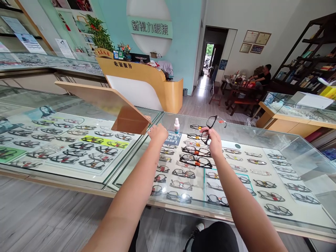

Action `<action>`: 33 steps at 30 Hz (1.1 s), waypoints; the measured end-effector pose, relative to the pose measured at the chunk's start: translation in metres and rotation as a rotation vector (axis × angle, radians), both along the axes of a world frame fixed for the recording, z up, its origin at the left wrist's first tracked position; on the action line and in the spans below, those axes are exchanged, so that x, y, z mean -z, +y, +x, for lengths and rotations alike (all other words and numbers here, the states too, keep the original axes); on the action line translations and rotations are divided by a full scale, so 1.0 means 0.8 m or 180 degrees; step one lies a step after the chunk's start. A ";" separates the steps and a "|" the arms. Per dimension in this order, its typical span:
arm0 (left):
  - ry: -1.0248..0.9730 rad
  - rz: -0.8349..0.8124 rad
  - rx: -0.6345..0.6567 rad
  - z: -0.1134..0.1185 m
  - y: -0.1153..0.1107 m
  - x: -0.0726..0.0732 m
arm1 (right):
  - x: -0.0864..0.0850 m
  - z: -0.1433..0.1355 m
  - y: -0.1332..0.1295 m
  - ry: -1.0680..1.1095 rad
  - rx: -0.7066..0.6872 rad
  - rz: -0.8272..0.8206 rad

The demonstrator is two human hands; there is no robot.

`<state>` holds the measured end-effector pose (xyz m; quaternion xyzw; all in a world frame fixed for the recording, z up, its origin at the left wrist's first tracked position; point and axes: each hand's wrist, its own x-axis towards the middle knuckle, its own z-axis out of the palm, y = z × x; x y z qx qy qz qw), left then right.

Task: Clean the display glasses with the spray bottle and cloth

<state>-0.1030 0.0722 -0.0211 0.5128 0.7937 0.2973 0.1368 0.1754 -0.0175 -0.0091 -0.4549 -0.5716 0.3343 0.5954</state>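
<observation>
L hand (158,133) and R hand (215,140) are well apart, both stretched forward over the glass counter (267,136). R hand is closed w/ its fingertips on the black glasses (211,121), which it holds raised, one lens above the other. L hand is at the lower corner of the tilted wooden panel (118,105), approx. touching; I cannot tell if its fingers grip it.

Biggest risk, I judge, is prob. the panel: it leans, so a push at its corner w/o firm support could make it slip and hit the glass. The black glasses could also drop, b/c only fingertips carry them, or a lens could get finger marks.

Btw. the hands, closer to L, stands a small white bottle (176,127); a sideways sweep of L hand could poss. tip it. Under R hand, other glasses (196,161) lie in rows, inside the case or on top, cannot tell for all. Beyond L hand is the cash desk (147,77); far beyond R hand, a seated person (263,75). Neither blocks the hands.
</observation>
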 end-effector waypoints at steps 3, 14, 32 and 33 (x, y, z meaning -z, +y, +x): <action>-0.0231 -0.0173 -0.0030 -0.006 0.004 0.005 | 0.003 -0.002 0.000 0.0003 -0.0009 0.0015; -0.2148 0.2553 -0.0079 0.012 -0.016 -0.054 | 0.001 0.001 0.001 -0.0165 0.0079 0.0027; -0.4730 0.0215 0.2262 0.101 -0.049 -0.041 | -0.073 0.022 -0.022 -0.0564 -0.0533 0.0333; -0.4777 0.0191 0.2290 0.102 -0.050 -0.041 | -0.074 0.022 -0.025 -0.0559 -0.0620 0.0293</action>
